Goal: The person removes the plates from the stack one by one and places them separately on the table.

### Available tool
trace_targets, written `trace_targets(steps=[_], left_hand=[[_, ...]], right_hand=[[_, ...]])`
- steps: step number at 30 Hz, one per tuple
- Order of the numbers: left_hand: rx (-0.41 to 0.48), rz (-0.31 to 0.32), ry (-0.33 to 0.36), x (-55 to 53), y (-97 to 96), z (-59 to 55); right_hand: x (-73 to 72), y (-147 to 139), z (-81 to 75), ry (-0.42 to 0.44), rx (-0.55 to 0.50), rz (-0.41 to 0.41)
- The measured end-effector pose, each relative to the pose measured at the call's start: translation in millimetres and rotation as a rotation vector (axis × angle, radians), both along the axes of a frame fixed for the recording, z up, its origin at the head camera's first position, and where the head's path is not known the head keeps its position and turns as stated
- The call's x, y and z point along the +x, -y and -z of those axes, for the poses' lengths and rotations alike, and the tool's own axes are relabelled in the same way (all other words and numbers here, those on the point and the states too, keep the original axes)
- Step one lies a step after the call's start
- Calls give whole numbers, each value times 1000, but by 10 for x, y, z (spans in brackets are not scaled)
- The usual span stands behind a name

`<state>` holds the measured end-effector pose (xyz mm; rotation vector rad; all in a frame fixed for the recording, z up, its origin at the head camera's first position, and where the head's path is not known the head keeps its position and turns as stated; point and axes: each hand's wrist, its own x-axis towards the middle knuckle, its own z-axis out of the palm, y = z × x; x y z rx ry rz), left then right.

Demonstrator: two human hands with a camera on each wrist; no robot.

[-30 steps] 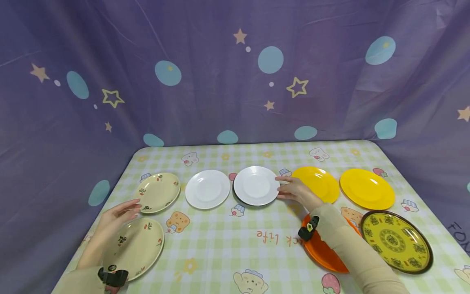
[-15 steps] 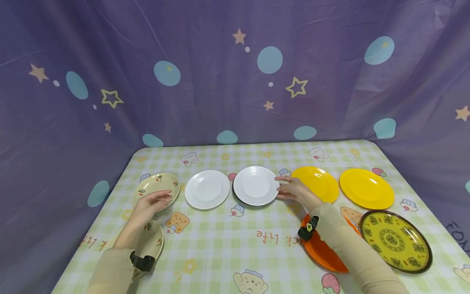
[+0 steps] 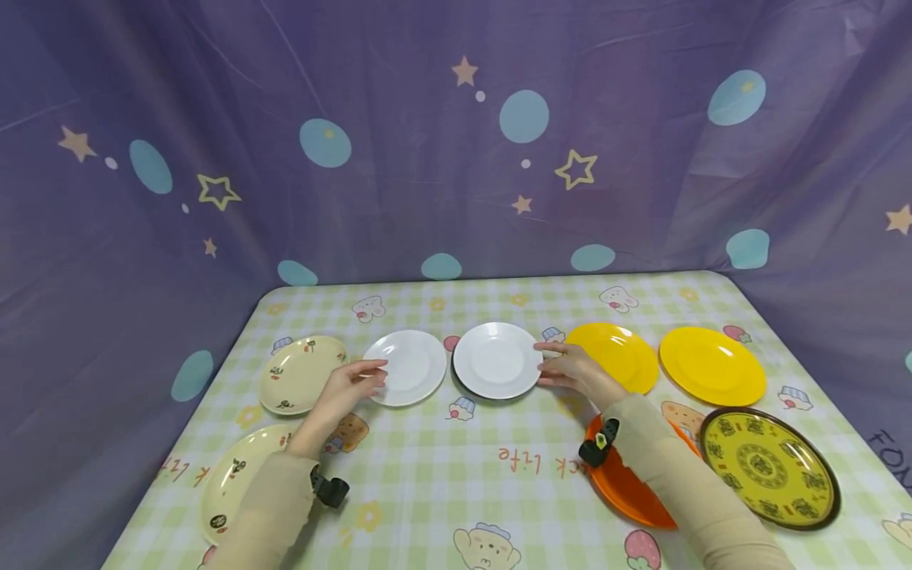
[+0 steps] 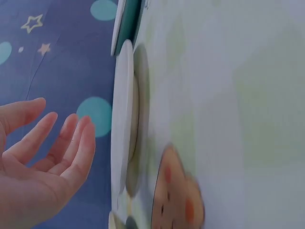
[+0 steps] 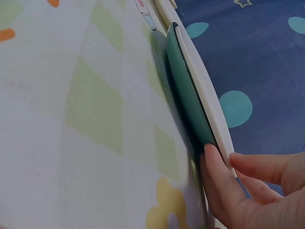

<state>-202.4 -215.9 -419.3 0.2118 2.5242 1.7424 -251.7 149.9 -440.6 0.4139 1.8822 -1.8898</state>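
Note:
My right hand (image 3: 573, 368) pinches the right rim of a white plate (image 3: 497, 360) stacked on a teal plate. In the right wrist view the thumb lies at the white plate's (image 5: 202, 90) edge, while fingers reach under the teal plate (image 5: 188, 95). Over the left edge of another white plate (image 3: 409, 368), my left hand (image 3: 352, 381) hovers with relaxed fingers. The left wrist view shows that hand (image 4: 52, 162) apart from the white plate (image 4: 123, 119), holding nothing.
Two cream patterned plates (image 3: 302, 376) lie on the left, one partly under the left arm. On the right are two yellow plates (image 3: 712, 366), an orange plate (image 3: 627, 483) beneath the right forearm, and a dark-rimmed patterned plate (image 3: 769, 467). A purple curtain (image 3: 456, 214) hangs behind the checked tablecloth (image 3: 427, 491).
My left hand has moved right, from beside the cream plates to the left edge of the single white plate. The right hand keeps its hold on the stacked plates' rim.

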Motion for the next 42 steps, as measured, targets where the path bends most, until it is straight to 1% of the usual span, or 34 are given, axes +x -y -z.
trace_targets(steps=[5, 7, 11, 13, 14, 15, 18, 20, 26, 28, 33, 35, 38, 39, 41, 42], left_hand=[[-14, 5, -10, -92, -165, 37], [-1, 17, -16, -137, -233, 47], [41, 31, -33, -148, -420, -45], [48, 35, -45, -167, -501, -57], [45, 35, -52, -186, -537, -47], [41, 38, -63, -220, -560, -12], [33, 30, -68, -345, -616, 114], [20, 29, -79, -404, -659, 160], [-21, 32, -105, -491, -805, 156], [-40, 34, -102, -524, -847, 153], [-113, 24, -105, -617, -940, 157], [-141, 17, -117, -652, -968, 171], [-178, 8, -112, -709, -1008, 194], [-181, 22, -125, -731, -1008, 215], [-183, 50, -144, -742, -1025, 198], [-175, 68, -160, -866, -999, 359]], right_hand=[[0, 9, 3, 3, -3, 10], [-4, 11, 4, 12, 7, 15], [-2, 7, -1, 19, 16, 13], [-2, 7, -4, 22, 13, 15], [-3, 7, -2, 22, 12, 20], [-6, 5, 0, 23, 14, 19], [-10, 4, 1, 28, 18, 21], [-12, 1, 3, 24, 14, 17], [-16, 7, 12, 16, 2, 27], [-17, 6, 15, 17, 8, 20], [-24, 2, 21, 25, 19, 21], [-26, 4, 21, 29, 18, 31], [-32, 4, 29, 32, 20, 31], [-32, 5, 30, 32, 20, 32], [-32, 5, 31, 30, 19, 27], [-31, 8, 32, 31, 19, 34]])
